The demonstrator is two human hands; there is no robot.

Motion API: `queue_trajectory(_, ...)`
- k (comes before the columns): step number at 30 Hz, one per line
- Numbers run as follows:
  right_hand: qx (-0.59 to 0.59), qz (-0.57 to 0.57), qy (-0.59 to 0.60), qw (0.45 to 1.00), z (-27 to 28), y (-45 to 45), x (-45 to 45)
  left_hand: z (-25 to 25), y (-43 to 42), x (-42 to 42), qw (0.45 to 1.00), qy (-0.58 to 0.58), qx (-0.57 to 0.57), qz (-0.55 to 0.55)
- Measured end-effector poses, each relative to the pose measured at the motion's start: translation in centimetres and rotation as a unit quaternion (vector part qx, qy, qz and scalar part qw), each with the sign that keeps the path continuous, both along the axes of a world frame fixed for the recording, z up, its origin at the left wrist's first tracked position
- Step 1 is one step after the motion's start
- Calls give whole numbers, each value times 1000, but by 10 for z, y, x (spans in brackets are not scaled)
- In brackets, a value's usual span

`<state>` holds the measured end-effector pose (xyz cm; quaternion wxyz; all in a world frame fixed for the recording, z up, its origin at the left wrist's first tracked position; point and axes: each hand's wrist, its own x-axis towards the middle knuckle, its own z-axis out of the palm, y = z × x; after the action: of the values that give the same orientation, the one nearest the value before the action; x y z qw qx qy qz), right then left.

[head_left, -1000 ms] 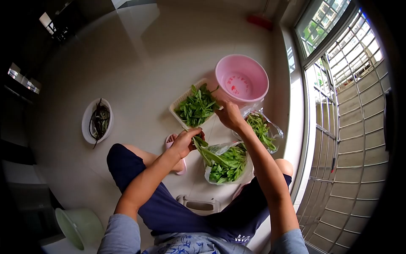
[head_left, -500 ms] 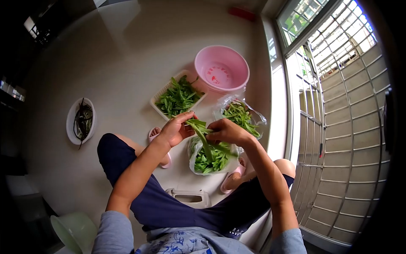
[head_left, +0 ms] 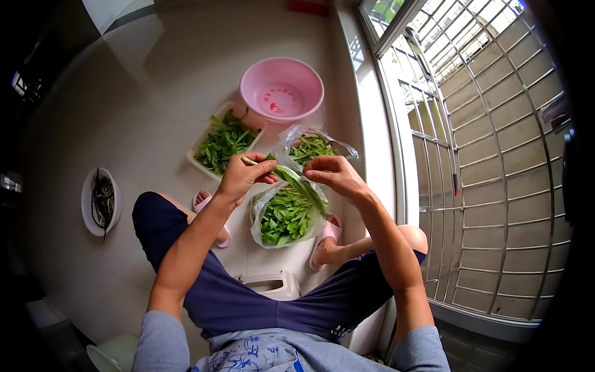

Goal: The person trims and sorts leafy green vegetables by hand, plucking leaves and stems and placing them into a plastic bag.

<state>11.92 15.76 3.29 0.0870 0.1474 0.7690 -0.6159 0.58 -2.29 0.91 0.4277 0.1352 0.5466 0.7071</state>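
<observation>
My left hand (head_left: pixel 248 175) grips a leafy green stalk (head_left: pixel 296 181); its pale stem end pokes out past the thumb, and the leaves slant down to the right. Close beside the stalk, the fingertips of my right hand (head_left: pixel 334 175) are pinched together; what is between them, if anything, is too small to make out. Below both hands, a clear plastic bag (head_left: pixel 256 230) full of leafy greens (head_left: pixel 286 217) rests on the floor. A second plastic bag (head_left: pixel 286 144) with green stems (head_left: pixel 311 147) lies just beyond my right hand.
Past my left hand, a cream basket (head_left: pixel 197 160) holds picked greens (head_left: pixel 224 141). A pink basin (head_left: pixel 282 93) stands behind it. At the left is a white oval basket (head_left: pixel 88 214) of dark, thin strands. A window with metal bars (head_left: pixel 489 186) lines the right side.
The view has shifted, so floor objects sit further left. My right fingers have moved off the middle of the stalk to its upper side. My left hand still grips it.
</observation>
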Motion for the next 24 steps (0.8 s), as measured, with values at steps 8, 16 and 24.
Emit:
queue_trajectory(8, 151, 44, 18, 987, 6, -7, 15, 0, 20, 11, 996, 82, -11, 13)
queue_trajectory(16, 94, 40, -3, 995, -9, 4, 17, -1, 18, 10, 992, 107, -54, -34)
queue_trajectory(24, -12, 29, -23, 999, -13, 6, 14, 1, 11, 6, 981, 107, -109, -119)
